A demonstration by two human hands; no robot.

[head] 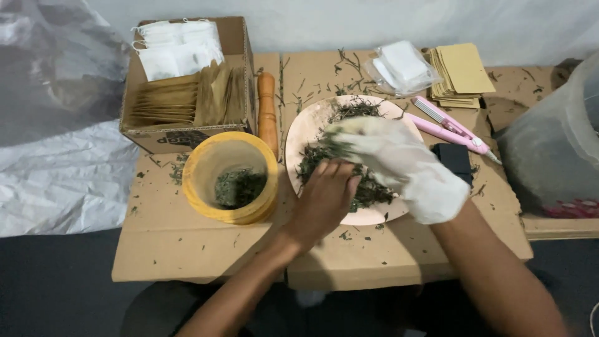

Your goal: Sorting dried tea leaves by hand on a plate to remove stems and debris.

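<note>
A pale pink round plate [307,128] lies on the cardboard-covered table, heaped with dried green herb leaves [349,111]. My bare left hand [324,200] rests over the plate's near side, fingers curled down into the leaves; whether it grips anything is hidden. My right hand [399,165], in a white glove, reaches across the plate's middle and pinches a tuft of the leaves at its fingertips. Left of the plate stands a yellow round container [206,163] with a small pile of herb in its bottom.
An open cardboard box [187,134] of brown envelopes and white filter bags sits far left. A wooden handle [267,109] lies beside it. A pink sealing tool [450,126], black small box [454,159], brown envelope stack [463,72] and plastic bag [402,65] lie right. A large plastic tub [552,150] stands far right.
</note>
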